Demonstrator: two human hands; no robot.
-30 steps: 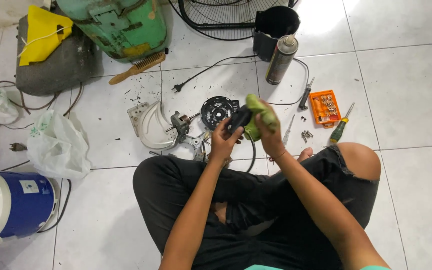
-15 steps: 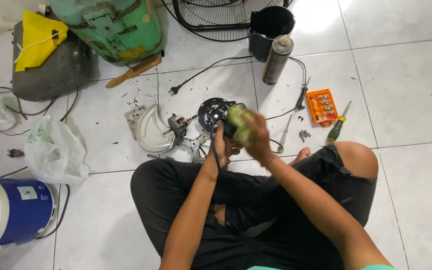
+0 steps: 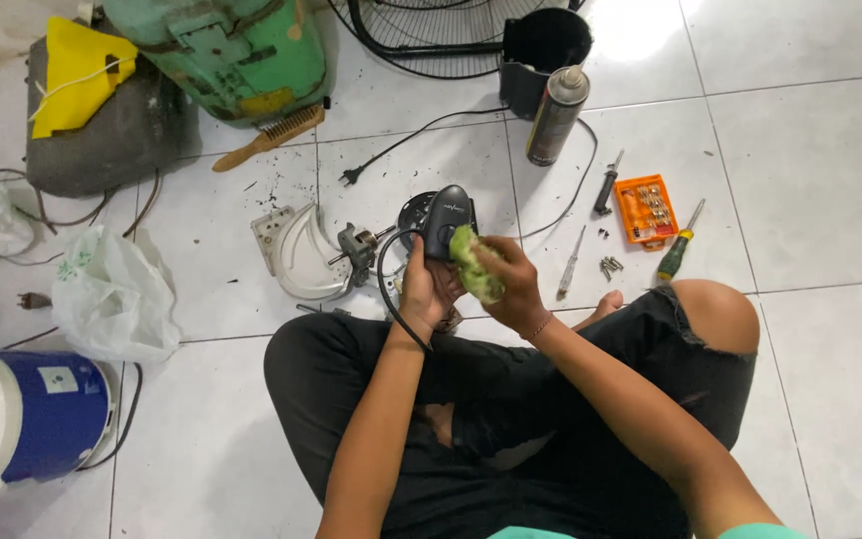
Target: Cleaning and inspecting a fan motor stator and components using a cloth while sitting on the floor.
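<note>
A black plastic housing (image 3: 448, 222) is held above the lap of a person seated on the white tile floor (image 3: 810, 140), the left hand (image 3: 424, 289) gripping it from below. The right hand (image 3: 513, 284) presses a green cloth (image 3: 475, 264) against it, fingers closed. Nearby, an orange case (image 3: 646, 210) holds small metal bits; a black bucket (image 3: 543, 50) stands behind a spray can (image 3: 557, 116).
</note>
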